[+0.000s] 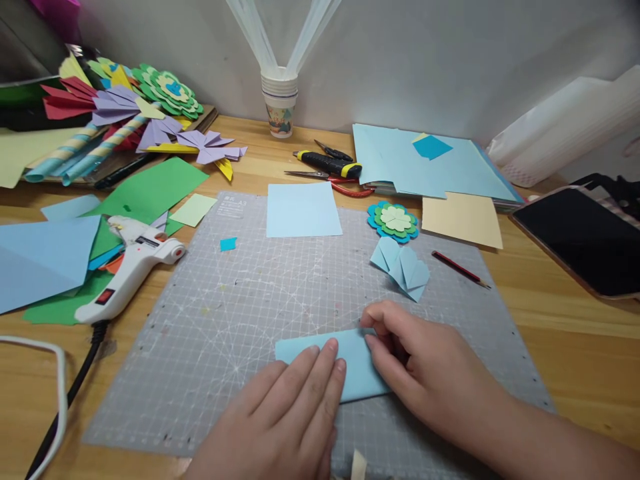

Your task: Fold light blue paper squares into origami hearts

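Note:
A folded light blue paper [357, 373] lies on the grey cutting mat [200, 320] near its front. My left hand [285, 413] rests flat on the paper's left part, fingers stretched out. At the right end, my right hand [425, 360] has its thumb and curled forefinger on the paper's upper right edge. Behind them are a light blue square sheet [303, 210], a small blue scrap [228, 245], folded light blue petals [401, 267] and a layered green and blue paper flower [393, 221].
A white glue gun [131, 267] with its cord sits on the left among coloured papers. Scissors [345, 184], a black and yellow cutter [327, 163] and paper cups [280, 107] stand behind; a pencil [460, 269] and tablet [585, 233] lie right.

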The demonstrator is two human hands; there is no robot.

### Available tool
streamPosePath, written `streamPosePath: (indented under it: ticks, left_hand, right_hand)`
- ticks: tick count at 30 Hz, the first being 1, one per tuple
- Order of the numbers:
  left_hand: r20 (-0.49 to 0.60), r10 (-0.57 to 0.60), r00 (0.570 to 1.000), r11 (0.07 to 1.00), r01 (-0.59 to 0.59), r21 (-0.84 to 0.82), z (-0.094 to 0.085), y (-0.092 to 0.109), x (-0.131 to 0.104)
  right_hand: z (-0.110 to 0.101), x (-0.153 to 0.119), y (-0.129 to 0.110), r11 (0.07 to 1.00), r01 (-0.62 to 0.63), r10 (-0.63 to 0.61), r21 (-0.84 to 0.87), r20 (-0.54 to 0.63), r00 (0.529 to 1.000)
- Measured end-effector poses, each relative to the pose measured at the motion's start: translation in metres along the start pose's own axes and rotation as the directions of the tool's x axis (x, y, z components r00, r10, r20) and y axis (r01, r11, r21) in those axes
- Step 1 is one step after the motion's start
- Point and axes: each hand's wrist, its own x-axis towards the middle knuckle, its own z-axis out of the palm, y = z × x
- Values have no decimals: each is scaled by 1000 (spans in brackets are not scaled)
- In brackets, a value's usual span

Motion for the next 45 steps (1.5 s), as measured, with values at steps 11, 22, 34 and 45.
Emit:
streamPosePath:
  ticks: [11,22,34,45]
  left_hand:
    - [24,-11,1000,1000,11,14,-2,0,1]
    - [8,10,1000,1000,-10,3,1,-2,3]
    - [23,3,1000,1000,-3,11,-1,-3,3]
    - [11,0,1000,1000,0,15,-1,-2,5]
  right_hand:
    - [-2,-2,-2,999,-13,13,-50,3,1000]
    - [-6,-1,0,986,-167,166,13,49,985]
    - [-9,-1,3,993,-112,114,-35,54,992]
    - [-7,-3,3,996,-61,64,-66,46,997]
